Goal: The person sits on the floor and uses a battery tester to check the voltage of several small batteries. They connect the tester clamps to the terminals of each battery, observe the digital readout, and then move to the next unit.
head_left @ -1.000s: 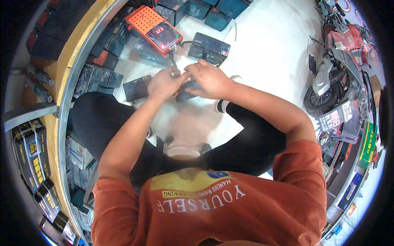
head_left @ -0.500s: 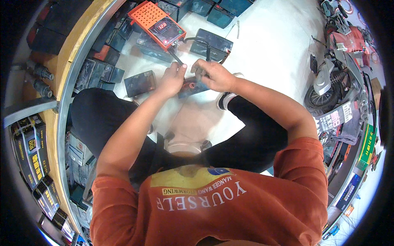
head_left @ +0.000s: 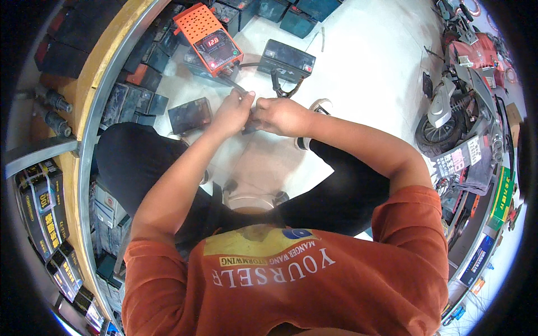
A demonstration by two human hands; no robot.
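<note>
An orange battery tester (head_left: 208, 40) with a lit red display stands on top of a dark battery (head_left: 203, 70). A dark cable (head_left: 235, 85) runs down from it to my left hand (head_left: 231, 116), whose thumb and fingers are closed on it. Close beside it, my right hand (head_left: 282, 116) has curled fingers, nearly touching the left; what is in them is hidden. Both hands are over another battery (head_left: 250, 130), mostly covered by them. A black clamp (head_left: 276, 82) on a lead rests against the black battery (head_left: 287, 60) ahead. Another battery (head_left: 190, 116) sits to the left.
Rows of dark batteries (head_left: 130, 103) line the shelf's metal edge (head_left: 85, 168) at left. More batteries (head_left: 297, 21) stand at the far side. A motorbike wheel (head_left: 440, 126) is at right. My feet (head_left: 319, 106) flank the work; a pale stool (head_left: 249, 200) is under me.
My right hand has moved left, away from the black clamp and closer to my left hand. The tester has shifted slightly left and turned a little.
</note>
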